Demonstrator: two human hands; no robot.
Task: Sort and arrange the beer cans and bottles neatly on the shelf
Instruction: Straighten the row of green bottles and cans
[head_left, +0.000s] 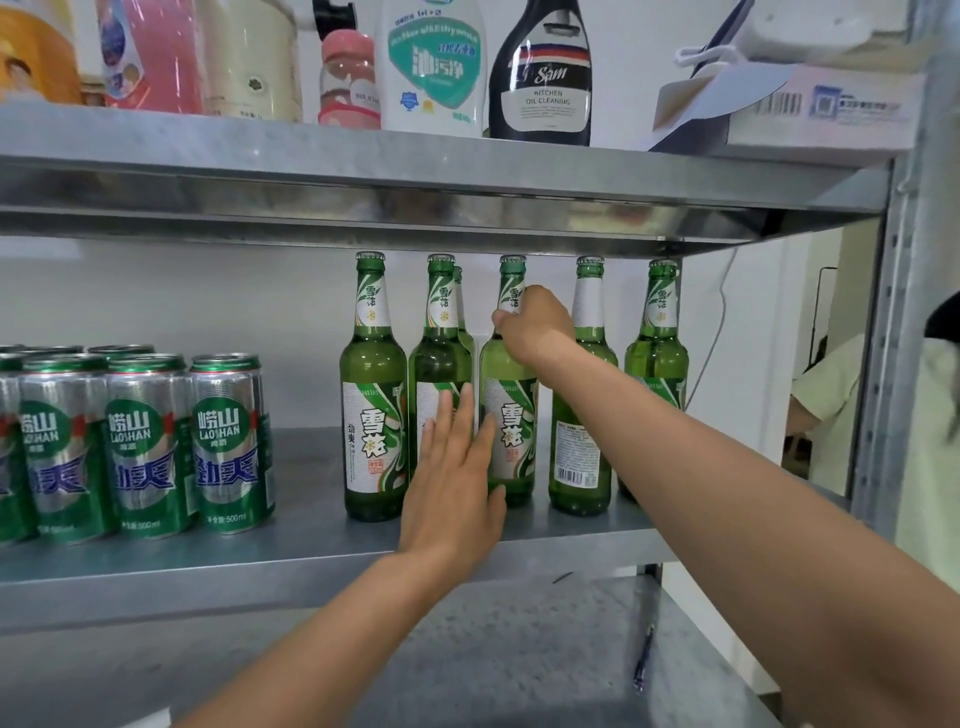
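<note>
My right hand (530, 327) is up at the neck of the middle bottle (511, 431). Its grip is closed round the neck, with the fingers curled tight. The middle bottle is upright, with its bottom down at the shelf (311, 551), in a row of green glass bottles.

My left hand (452, 478) is flat. Its grip is wide open, the fingers are straight, and it holds nothing. The fingertips touch the front of the second bottle (439, 358), and the thumb lies by the middle bottle.

The first bottle (374, 415) stands just to the left. A back bottle (460, 291) peeks out behind the second bottle, and I can only see its top. On the far side of my right arm stand the fourth bottle (582, 457), with its back label facing me, and the last bottle (657, 358).

The cans (145, 447) are silver and green. They sit close together at the left end of the same shelf, well apart from the bottles.

The top shelf (363, 171) carries a white cleaner bottle (431, 67) and a black cleaner bottle (543, 78). A pen (643, 657) lies on the shelf below.
</note>
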